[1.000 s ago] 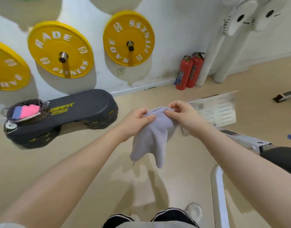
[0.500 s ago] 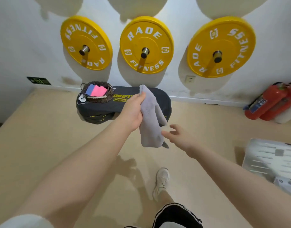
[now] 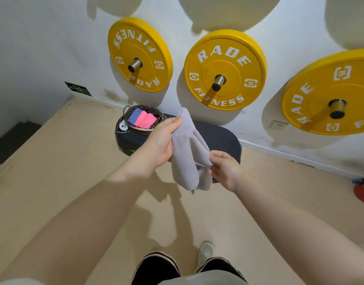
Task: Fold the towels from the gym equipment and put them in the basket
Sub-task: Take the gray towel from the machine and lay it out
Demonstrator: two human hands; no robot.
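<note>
A grey towel (image 3: 188, 153), loosely doubled, is gripped at its top by the left hand (image 3: 163, 140) and pinched lower down by the right hand (image 3: 223, 169), while blue and pink towels are already laid in the wicker basket (image 3: 135, 128) on the black bench pad (image 3: 218, 138) beyond, the grey one judged unfinished

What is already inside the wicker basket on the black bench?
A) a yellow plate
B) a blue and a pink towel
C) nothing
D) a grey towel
B: the basket holds a blue towel beside a pink towel.
</note>
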